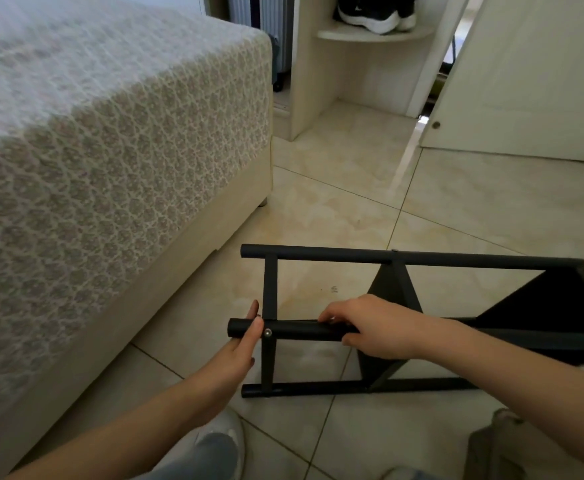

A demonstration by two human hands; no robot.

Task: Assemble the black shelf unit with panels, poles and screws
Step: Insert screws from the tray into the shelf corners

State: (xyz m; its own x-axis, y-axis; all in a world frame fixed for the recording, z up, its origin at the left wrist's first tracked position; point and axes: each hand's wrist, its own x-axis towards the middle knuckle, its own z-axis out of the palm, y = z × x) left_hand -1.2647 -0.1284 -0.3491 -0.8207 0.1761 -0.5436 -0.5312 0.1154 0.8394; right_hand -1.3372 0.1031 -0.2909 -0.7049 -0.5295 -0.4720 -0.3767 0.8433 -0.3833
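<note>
The black shelf unit (397, 259) lies on its side on the tiled floor, its poles running left to right. Black panels (557, 303) sit between the poles at the right. A thin cross panel (269, 289) joins the poles near their left ends. The nearest raised pole (301, 331) carries a silver screw (268, 332). My left hand (245, 344) holds the pole's left end, fingers straight behind it and thumb in front. My right hand (366, 327) grips the same pole just right of the screw, fingers curled over it.
A bed (103, 168) with a patterned cover fills the left. A cream cabinet (363, 64) with dark shoes (373, 12) on its shelf stands at the back. A pale door (525, 81) is at the right. My white shoe (224, 434) is at the bottom.
</note>
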